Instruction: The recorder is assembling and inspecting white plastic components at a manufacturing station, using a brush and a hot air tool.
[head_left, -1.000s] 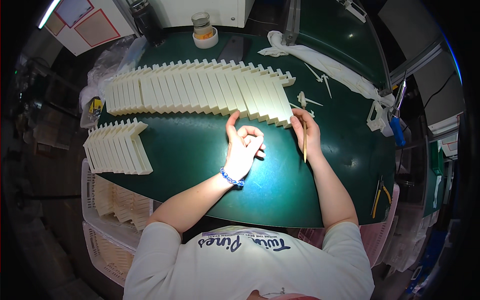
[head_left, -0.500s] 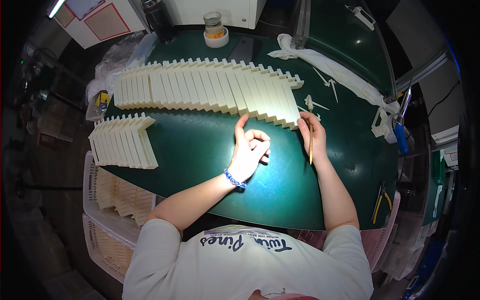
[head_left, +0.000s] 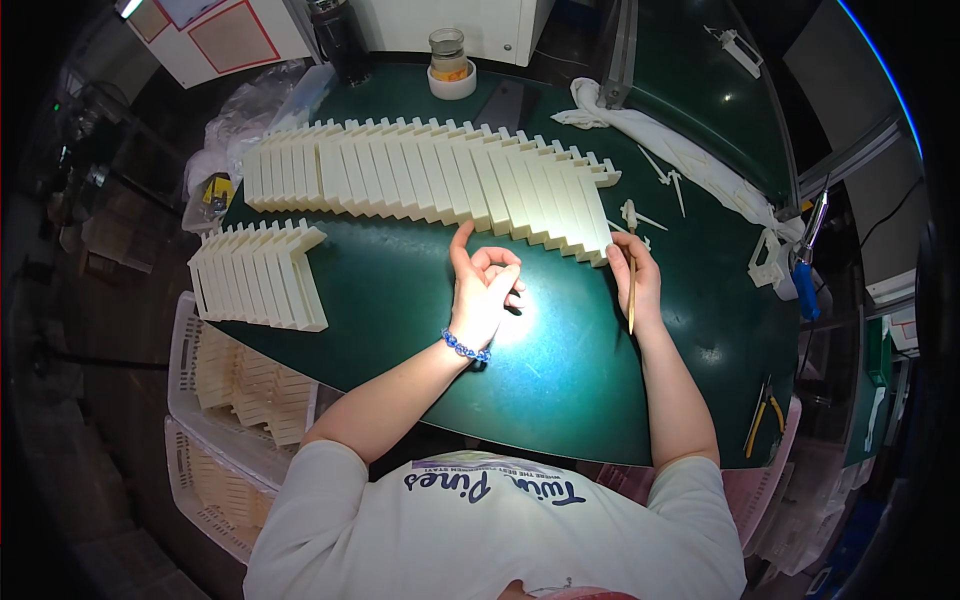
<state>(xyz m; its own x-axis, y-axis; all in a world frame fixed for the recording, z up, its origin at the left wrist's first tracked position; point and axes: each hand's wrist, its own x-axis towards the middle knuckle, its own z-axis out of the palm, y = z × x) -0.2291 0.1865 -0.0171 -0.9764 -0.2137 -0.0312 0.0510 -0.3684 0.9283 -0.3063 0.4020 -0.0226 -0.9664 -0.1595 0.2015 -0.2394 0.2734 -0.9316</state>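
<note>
A long, slightly curved row of cream plastic pieces (head_left: 400,175), standing side by side like slats, stretches across the green table. At the row's front edge, near its middle, the index finger of my left hand (head_left: 483,290) reaches out. The thumb and other fingers of that hand curl loosely, and I see nothing held in them. My right hand (head_left: 640,275) is by the row's right end, fingertips at the last piece, closed around a slim tan stick (head_left: 632,300) with a tapered lower tip. A shorter group of the same pieces (head_left: 255,280) stands at the left.
Thin cream sprue-like bits (head_left: 640,215) lie beyond my right hand. A white cloth (head_left: 690,150), a blue-handled tool (head_left: 803,280) and yellow-handled pliers (head_left: 765,420) are on the right. At the back is a glass jar (head_left: 448,60). White baskets (head_left: 185,370) of pieces stand lower left.
My left hand has slid leftward along the row's front edge. The right hand stays at the row's right end with the stick. The whole view has shifted slightly.
</note>
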